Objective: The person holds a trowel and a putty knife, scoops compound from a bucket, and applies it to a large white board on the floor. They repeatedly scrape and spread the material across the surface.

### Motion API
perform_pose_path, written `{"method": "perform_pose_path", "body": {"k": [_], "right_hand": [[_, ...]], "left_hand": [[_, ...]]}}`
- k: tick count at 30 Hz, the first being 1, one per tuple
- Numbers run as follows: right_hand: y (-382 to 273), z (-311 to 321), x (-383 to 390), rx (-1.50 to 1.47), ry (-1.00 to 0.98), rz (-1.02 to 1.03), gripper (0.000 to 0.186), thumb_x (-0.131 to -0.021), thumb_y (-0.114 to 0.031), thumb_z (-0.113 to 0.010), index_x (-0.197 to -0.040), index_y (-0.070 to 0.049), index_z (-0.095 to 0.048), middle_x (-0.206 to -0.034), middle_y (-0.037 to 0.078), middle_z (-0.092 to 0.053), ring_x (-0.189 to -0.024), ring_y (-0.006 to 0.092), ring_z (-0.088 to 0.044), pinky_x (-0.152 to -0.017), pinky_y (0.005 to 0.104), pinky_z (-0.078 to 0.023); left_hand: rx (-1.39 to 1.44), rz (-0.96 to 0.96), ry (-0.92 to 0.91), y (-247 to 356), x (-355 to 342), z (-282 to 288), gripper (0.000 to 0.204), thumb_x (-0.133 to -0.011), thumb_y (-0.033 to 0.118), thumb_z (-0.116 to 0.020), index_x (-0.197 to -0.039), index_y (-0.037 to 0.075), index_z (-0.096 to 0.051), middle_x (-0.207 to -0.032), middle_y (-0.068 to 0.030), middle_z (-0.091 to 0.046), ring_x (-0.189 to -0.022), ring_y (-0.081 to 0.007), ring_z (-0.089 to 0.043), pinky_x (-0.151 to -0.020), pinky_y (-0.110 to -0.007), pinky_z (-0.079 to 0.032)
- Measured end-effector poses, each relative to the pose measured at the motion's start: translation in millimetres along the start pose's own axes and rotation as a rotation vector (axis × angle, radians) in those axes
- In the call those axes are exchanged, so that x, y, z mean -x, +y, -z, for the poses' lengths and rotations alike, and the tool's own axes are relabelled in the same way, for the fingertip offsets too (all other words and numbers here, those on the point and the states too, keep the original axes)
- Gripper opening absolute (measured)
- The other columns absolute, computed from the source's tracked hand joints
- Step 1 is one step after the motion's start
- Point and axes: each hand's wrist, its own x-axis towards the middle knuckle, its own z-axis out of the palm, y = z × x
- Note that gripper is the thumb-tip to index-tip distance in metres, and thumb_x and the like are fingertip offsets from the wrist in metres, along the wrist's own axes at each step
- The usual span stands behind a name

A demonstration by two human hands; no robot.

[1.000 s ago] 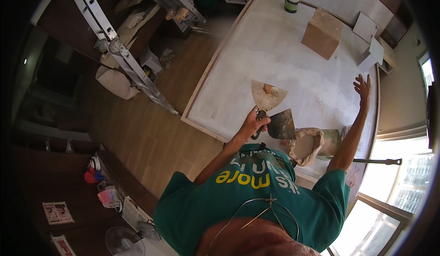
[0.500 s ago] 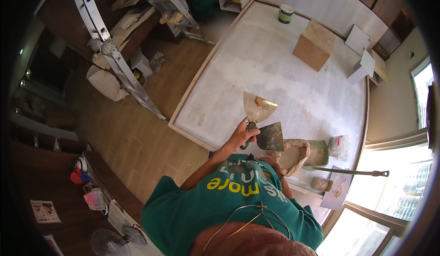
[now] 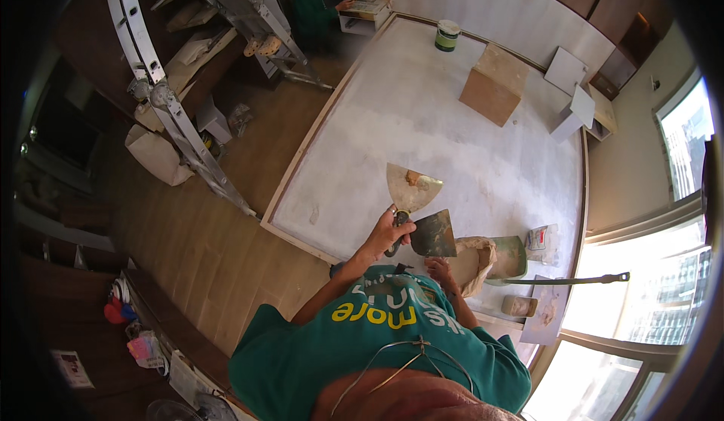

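Note:
My left hand point(image 3: 386, 236) is closed around the dark handle of a wide putty knife point(image 3: 412, 187), whose pale blade points away from me with a brown smear on it. A second putty knife point(image 3: 435, 234), with a dark stained blade, sticks out to the right from the same hand; its handle is mostly hidden. Just below that blade, my right hand point(image 3: 439, 269) has its fingers curled beside the open paper bag point(image 3: 483, 272). Whatever those fingers grip is too small to make out. Pale powder fills the bag's mouth.
Beyond my hands lies a large whitish platform point(image 3: 332, 172) with a raised wooden edge. On it stand a cardboard box point(image 3: 492, 89), a paint bucket point(image 3: 447, 36) and a green container point(image 3: 511, 257) by a long-handled tool point(image 3: 573, 278). A ladder point(image 3: 170, 104) stands left; a co-worker point(image 3: 315, 10) is far back.
The view has shifted, moving the surroundings slightly left and down. My right hand now shows more clearly beside the bag. Both putty knives stay in my left hand.

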Motion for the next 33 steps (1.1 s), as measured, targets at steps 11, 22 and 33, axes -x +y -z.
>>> {"method": "perform_pose_path", "body": {"k": [11, 22, 33], "right_hand": [[50, 10, -6, 0.753, -0.159, 0.810, 0.031, -0.093, -0.017, -0.060, -0.119, 0.000, -0.064, -0.123, 0.017, -0.062, -0.100, 0.0246, -0.065, -0.084, 0.0341, -0.054], [41, 9, 0, 0.906, -0.223, 0.962, 0.013, -0.088, -0.006, -0.059, -0.096, -0.002, -0.068, -0.123, 0.016, -0.061, -0.105, 0.0309, -0.063, -0.086, 0.0356, -0.055], [5, -23, 9, 0.127, -0.036, 0.079, 0.025, -0.092, -0.018, -0.060, -0.104, 0.004, -0.063, -0.093, 0.011, -0.065, -0.076, 0.0177, -0.063, -0.063, 0.0286, -0.051]], "left_hand": [[0.006, 0.005, -0.027, -7, 2, 8, 0.050, -0.084, 0.013, -0.071, -0.126, 0.003, -0.046, -0.084, -0.0028, -0.056, -0.062, -0.0119, -0.057, -0.056, -0.026, -0.048], [0.013, -0.022, -0.028, 0, 5, 3, 0.055, -0.081, 0.017, -0.073, -0.128, 0.003, -0.048, -0.083, -0.0029, -0.057, -0.063, -0.0134, -0.057, -0.058, -0.026, -0.047], [-0.005, -0.022, -0.049, 0, 6, 5, 0.054, -0.081, 0.015, -0.073, -0.127, 0.003, -0.048, -0.083, -0.0029, -0.057, -0.062, -0.0127, -0.056, -0.058, -0.026, -0.048]]}}
